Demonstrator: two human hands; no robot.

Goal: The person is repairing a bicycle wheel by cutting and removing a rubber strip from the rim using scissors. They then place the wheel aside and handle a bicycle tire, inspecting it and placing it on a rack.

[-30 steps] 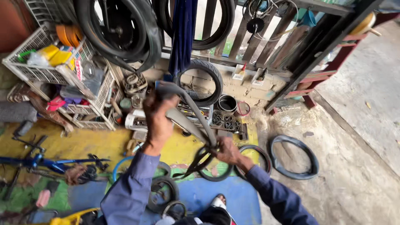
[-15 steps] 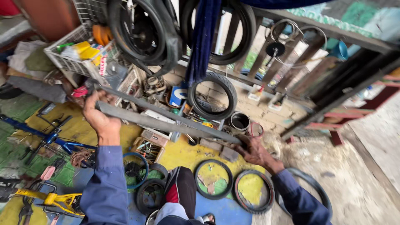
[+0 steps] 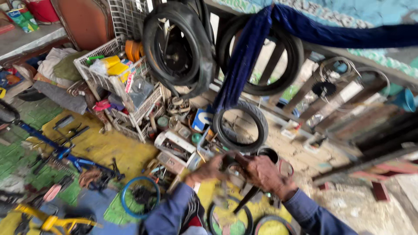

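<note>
My left hand [image 3: 208,170] and my right hand [image 3: 266,173] meet close together low in the middle of the view. Both are closed on a dark, bunched rubber strip [image 3: 233,163] held between them. A loose end of the strip [image 3: 246,199] hangs down below my right hand. The picture is blurred here, so the exact grip is unclear. Right behind my hands a small black tyre [image 3: 241,126] leans upright, and a black can [image 3: 270,154] stands beside it.
Large tyres [image 3: 176,48] and a blue cloth [image 3: 248,56] hang on the fence. White wire baskets [image 3: 117,74] full of parts stand at left. A blue bicycle frame [image 3: 61,152], a blue rim [image 3: 139,196], tyre rings [image 3: 230,217] and scattered tools lie on the yellow-green mat.
My hands were wide apart with the long strip stretched between them. They have now come together with the strip bunched up. The view has tilted left and upward.
</note>
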